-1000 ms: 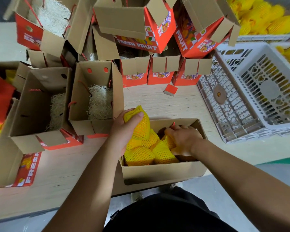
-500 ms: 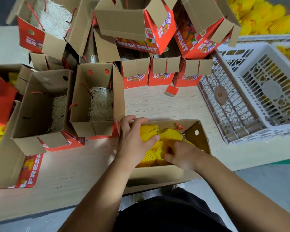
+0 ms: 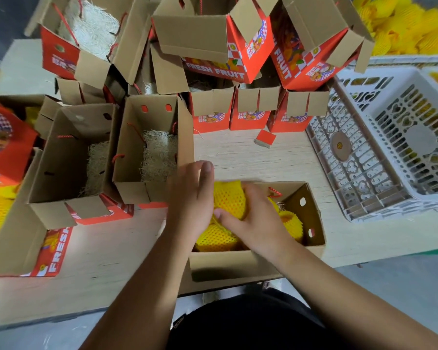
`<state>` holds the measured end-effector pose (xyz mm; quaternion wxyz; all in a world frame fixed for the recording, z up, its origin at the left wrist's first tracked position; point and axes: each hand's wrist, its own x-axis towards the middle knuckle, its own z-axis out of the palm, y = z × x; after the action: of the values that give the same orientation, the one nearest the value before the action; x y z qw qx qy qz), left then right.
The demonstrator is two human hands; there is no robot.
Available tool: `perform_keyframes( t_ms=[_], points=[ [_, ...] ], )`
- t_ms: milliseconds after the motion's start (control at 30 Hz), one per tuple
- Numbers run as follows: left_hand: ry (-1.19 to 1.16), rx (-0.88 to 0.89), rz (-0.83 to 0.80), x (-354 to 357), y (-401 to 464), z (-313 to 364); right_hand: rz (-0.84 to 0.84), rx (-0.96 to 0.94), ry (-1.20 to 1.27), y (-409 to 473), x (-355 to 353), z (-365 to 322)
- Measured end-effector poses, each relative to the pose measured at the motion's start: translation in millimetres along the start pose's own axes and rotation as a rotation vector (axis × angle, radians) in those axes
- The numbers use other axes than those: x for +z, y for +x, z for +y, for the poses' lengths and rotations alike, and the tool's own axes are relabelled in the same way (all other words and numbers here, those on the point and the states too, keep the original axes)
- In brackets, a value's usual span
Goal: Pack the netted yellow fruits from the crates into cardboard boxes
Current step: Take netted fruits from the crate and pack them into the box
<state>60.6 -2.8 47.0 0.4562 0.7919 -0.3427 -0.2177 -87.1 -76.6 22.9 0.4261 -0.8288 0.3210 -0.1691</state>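
Observation:
An open cardboard box (image 3: 311, 218) sits at the table's near edge and holds several netted yellow fruits (image 3: 213, 238). My right hand (image 3: 256, 221) lies over the topmost netted fruit (image 3: 229, 200), with fingers curled across its top and the thumb against its near side. Just left of that fruit, my left hand (image 3: 190, 195) hovers over the box's left edge with its fingers straight, holding nothing. Another netted fruit (image 3: 292, 223) shows at the right side of the box.
Two open boxes lined with straw (image 3: 157, 152) (image 3: 94, 162) stand to the left. Red "FRESH FRUIT" boxes (image 3: 213, 72) are piled at the back. A white plastic crate (image 3: 402, 147) sits on the right, with heaped netted fruits (image 3: 410, 26) behind it. A red cardboard scrap (image 3: 264, 138) lies on the table.
My left hand set the fruit it held into the box and let go, its fingers now straight. My right hand moved up from inside the box onto the top fruit.

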Motion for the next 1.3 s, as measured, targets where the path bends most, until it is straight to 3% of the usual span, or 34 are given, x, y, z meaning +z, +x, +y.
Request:
perform_keyframes(
  t_ms=[33, 133, 200, 267, 333, 400, 567, 700, 933, 1067, 1167, 1233, 1300],
  points=[
    [0.015, 0.071, 0.016, -3, -5, -12, -0.083, 0.041, -0.163, 0, 8, -1],
    [-0.066, 0.051, 0.088, 8, -19, -25, -0.380, 0.301, -0.432, 10, 20, -1],
    [-0.022, 0.067, 0.100, 16, -22, -26, -0.491, 0.269, -0.541, 22, 9, -2],
    [-0.028, 0.078, 0.117, 21, -22, -25, -0.517, 0.200, -0.387, 27, -13, -1],
    [-0.100, 0.049, 0.120, 24, -17, -14, -0.380, 0.209, -0.051, 23, -38, 8],
    [-0.141, 0.039, 0.110, 34, -12, 3, -0.196, 0.198, 0.114, 18, -62, 22],
    [-0.090, 0.168, 0.052, 90, -2, 57, 0.020, 0.108, 0.241, 17, -129, 55],
    [-0.081, 0.261, -0.088, 167, 11, 117, 0.165, 0.070, 0.257, 22, -197, 86],
    [-0.171, 0.395, -0.286, 351, 61, 260, 0.391, 0.026, 0.184, 30, -382, 184],
    [-0.094, 0.490, -0.429, 459, 97, 332, 0.515, 0.029, 0.108, 35, -485, 260],
    [-0.038, 0.456, -0.505, 528, 122, 363, 0.577, 0.092, 0.032, 45, -551, 318],
    [0.059, 0.442, -0.503, 566, 135, 374, 0.576, 0.166, -0.167, 53, -588, 359],
    [0.249, 0.520, -0.455, 597, 147, 378, 0.402, 0.319, -0.486, 58, -610, 392]
  ],
)
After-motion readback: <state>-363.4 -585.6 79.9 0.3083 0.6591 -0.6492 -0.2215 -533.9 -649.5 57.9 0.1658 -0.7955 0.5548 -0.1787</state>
